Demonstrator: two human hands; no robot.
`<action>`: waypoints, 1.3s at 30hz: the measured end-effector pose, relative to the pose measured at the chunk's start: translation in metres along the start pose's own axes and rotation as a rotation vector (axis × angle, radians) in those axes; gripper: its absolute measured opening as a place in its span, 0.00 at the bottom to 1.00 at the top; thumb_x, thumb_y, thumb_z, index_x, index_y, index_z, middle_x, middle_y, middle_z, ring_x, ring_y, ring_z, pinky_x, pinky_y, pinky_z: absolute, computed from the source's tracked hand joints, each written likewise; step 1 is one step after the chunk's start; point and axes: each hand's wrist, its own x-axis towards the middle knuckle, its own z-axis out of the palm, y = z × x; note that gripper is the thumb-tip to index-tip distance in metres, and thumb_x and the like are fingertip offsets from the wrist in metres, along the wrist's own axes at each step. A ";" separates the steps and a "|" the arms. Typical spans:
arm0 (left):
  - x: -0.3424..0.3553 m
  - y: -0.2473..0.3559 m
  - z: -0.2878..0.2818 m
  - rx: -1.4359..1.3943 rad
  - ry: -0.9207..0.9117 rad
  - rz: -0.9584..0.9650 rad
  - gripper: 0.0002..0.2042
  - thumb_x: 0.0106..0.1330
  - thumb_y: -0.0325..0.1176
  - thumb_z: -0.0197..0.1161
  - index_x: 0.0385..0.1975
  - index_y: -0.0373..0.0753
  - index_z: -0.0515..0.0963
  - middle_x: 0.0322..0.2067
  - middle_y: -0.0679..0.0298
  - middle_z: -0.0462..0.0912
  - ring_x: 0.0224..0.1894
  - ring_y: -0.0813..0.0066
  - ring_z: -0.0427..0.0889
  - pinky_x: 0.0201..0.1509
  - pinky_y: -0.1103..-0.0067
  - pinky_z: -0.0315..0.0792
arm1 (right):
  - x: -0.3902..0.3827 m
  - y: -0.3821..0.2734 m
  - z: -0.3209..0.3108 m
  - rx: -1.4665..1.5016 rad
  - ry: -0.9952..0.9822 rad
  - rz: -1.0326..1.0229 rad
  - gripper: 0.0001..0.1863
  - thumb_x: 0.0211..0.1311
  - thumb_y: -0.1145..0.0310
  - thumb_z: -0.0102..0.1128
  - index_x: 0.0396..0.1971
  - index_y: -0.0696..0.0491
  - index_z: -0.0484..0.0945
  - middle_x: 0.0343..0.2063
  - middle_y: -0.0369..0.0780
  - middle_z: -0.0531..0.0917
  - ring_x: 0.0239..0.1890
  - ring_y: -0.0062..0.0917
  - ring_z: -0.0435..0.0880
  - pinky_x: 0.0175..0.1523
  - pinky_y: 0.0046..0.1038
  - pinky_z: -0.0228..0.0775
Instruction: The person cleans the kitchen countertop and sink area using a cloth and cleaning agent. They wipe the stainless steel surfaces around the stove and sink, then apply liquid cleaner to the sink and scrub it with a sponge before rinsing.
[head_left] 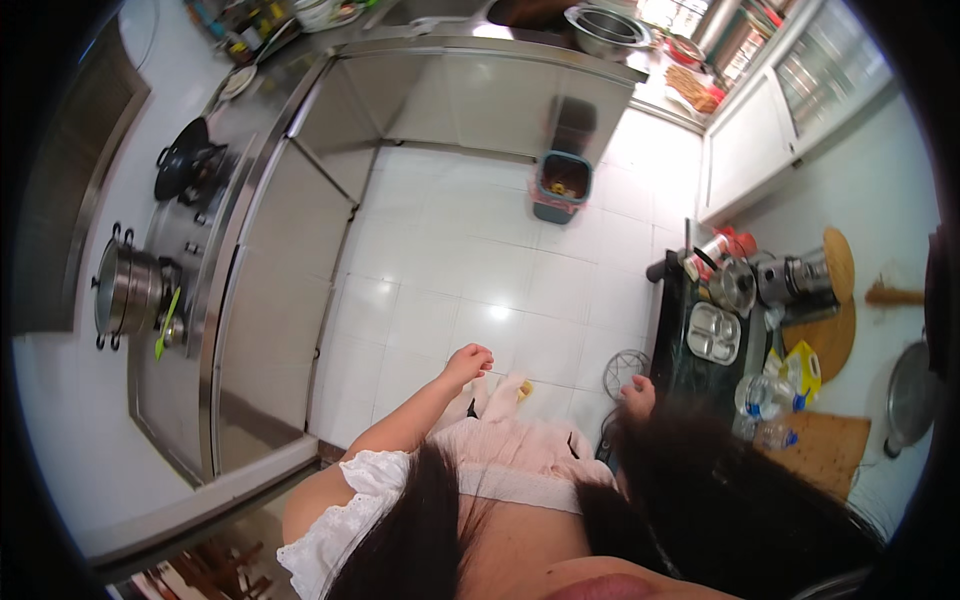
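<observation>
My left hand (468,364) is held out over the white floor in front of my pale pink clothing (525,447). Its fingers are loosely curled, and nothing shows in them. On the right, my right hand (637,392) is beside the dark counter (678,365), partly covered by my hair, with its visible fingers curled in. Close to that hand is a round wire rack (622,366); I see no grip on it. A divided steel tray (714,333) and clear plastic bottles (768,398) are on the counter nearby.
Along the left, a steel counter carries a steamer pot (130,288), a green spatula (168,322) and a black wok (184,160). A lined bin (562,188) stands on the tiled floor (460,235) ahead. Steel basins (606,32) sit on the far counter; a white cabinet (748,150) is right.
</observation>
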 end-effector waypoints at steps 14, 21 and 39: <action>0.008 0.071 -0.112 -0.209 0.229 0.147 0.09 0.67 0.34 0.58 0.43 0.40 0.75 0.41 0.67 0.80 0.42 0.79 0.78 0.45 0.80 0.72 | 0.130 -0.161 0.102 0.072 -0.275 0.036 0.10 0.57 0.75 0.58 0.39 0.62 0.78 0.28 0.40 0.81 0.23 0.23 0.81 0.28 0.24 0.75; 0.057 0.156 -0.198 -0.090 0.314 0.166 0.10 0.65 0.35 0.59 0.42 0.39 0.75 0.39 0.67 0.80 0.42 0.79 0.78 0.45 0.78 0.72 | 0.204 -0.204 0.198 0.129 -0.334 0.180 0.08 0.59 0.74 0.55 0.37 0.58 0.78 0.27 0.38 0.81 0.23 0.25 0.83 0.23 0.22 0.69; 0.052 0.255 -0.497 -0.365 0.628 0.238 0.08 0.65 0.32 0.58 0.41 0.39 0.76 0.38 0.66 0.81 0.40 0.81 0.78 0.42 0.81 0.72 | 0.204 -0.596 0.567 0.168 -0.766 -0.184 0.07 0.63 0.71 0.55 0.37 0.57 0.78 0.30 0.38 0.83 0.27 0.21 0.82 0.31 0.19 0.69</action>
